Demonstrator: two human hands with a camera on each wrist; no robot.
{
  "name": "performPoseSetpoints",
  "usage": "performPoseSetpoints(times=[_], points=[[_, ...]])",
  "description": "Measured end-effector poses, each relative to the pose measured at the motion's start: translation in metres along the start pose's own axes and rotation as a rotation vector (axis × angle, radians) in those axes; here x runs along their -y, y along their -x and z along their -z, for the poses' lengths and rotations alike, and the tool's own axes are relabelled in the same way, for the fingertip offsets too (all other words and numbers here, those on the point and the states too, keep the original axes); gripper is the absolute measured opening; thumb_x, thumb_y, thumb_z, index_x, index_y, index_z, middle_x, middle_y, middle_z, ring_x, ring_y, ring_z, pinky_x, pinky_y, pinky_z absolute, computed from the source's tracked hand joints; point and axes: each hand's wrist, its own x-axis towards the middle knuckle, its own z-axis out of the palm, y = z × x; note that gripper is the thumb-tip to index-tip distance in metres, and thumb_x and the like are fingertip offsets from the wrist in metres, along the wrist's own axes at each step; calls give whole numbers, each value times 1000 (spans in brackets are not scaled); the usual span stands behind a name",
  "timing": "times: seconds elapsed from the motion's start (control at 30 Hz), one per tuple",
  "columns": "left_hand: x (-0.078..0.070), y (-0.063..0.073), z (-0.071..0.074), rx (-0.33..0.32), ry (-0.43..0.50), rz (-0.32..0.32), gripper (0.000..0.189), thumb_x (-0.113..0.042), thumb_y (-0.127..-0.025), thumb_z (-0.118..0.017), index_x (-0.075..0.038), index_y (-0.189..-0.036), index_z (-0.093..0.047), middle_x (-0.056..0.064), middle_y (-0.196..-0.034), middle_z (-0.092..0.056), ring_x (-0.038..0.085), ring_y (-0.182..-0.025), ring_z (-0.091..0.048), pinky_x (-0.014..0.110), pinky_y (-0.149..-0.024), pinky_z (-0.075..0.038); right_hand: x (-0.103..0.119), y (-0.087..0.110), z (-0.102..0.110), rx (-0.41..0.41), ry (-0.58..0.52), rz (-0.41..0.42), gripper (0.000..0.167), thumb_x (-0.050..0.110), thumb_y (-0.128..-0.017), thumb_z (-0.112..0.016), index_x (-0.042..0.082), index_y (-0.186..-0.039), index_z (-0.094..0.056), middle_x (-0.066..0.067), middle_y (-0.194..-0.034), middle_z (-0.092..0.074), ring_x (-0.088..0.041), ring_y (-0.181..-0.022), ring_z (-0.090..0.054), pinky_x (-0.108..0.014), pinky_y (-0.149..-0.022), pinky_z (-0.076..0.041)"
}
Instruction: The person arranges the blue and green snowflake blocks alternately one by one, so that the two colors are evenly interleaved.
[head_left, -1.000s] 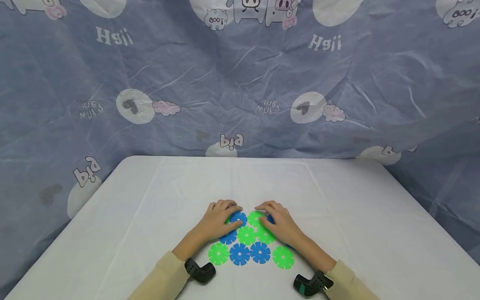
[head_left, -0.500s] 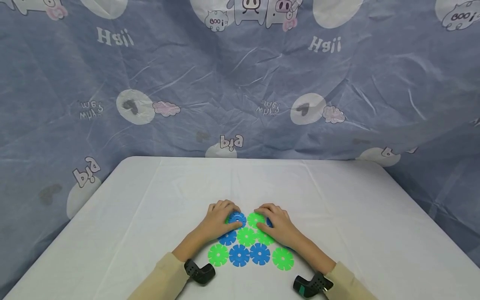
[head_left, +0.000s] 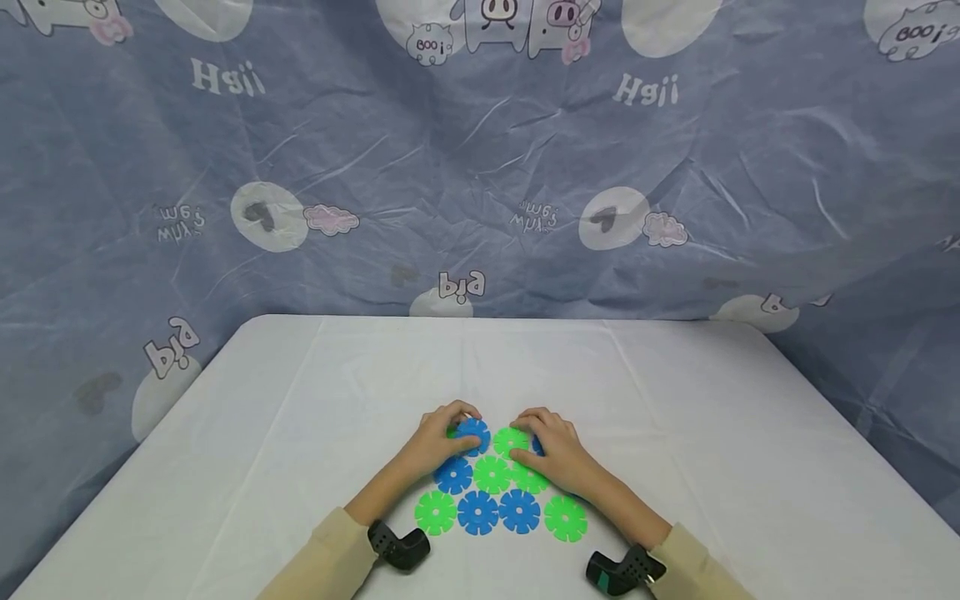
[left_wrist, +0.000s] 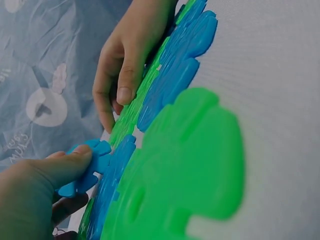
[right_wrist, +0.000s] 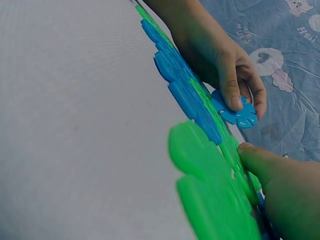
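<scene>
In the head view my left hand (head_left: 437, 437) pinches a blue snowflake-shaped plastic disc (head_left: 473, 435) between thumb and fingers. The left wrist view shows this blue disc (left_wrist: 101, 159) tilted and raised off the table, its far edge hidden by the hand. My right hand (head_left: 558, 450) is lowered over the right side of the group, thumb and forefinger apart at the edges of a green disc (head_left: 509, 442). That disc lies flat. In the right wrist view the right thumb (right_wrist: 257, 156) touches the green pieces. Other discs are partly covered by this hand.
Several green and blue discs lie in rows nearer the person, among them a green disc (head_left: 436, 512) and a blue disc (head_left: 478, 512). Underneath is a white-covered table (head_left: 337, 392). A printed blue-grey curtain (head_left: 465, 150) hangs behind it.
The left hand has lifted and tilted the blue disc, uncovering more of the blue disc below it. The right thumb has shifted slightly left over the green disc.
</scene>
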Motion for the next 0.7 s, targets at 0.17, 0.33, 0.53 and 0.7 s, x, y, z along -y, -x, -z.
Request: performPoseSetpoints(times=[0.17, 0.33, 0.53, 0.7], points=[[1, -3, -1, -17, 168, 43, 26, -26, -83, -64, -17, -107, -56, 2, -91, -61, 15, -87, -55, 37, -81, -41, 1, 0, 0, -15, -20, -31, 41, 34, -80, -67, 16, -114, -52, -2, -117, -51, -20, -107, -45, -45, -93, -28], [-2, -7, 4, -103, 231, 26, 26, -23, -84, -64, -14, -107, -57, 2, -85, -63, 10, -80, -50, 35, -82, -38, 2, 1, 2, -39, -38, -35, 43, 31, -78, -69, 15, -114, -51, -1, -111, -54, -18, -102, -48, -45, -93, -29], [0, -9, 30, -170, 254, 59, 29, -16, -83, -65, -9, -110, -56, 2, -79, -56, 9, -60, -38, 22, -59, -33, 3, 1, 3, -52, -40, -15, 46, 29, -77, -70, 12, -116, -52, -1, -105, -57, -17, -98, -50, -46, -96, -27], [10, -7, 60, -165, 247, 99, 33, -15, -86, -62, -7, -116, -51, 8, -89, -53, 9, -53, -37, 21, -52, -34, 4, 1, 4, -46, -55, 19, 46, 28, -77, -70, 14, -117, -51, 6, -85, -51, -9, -79, -42, -37, -85, -28]])
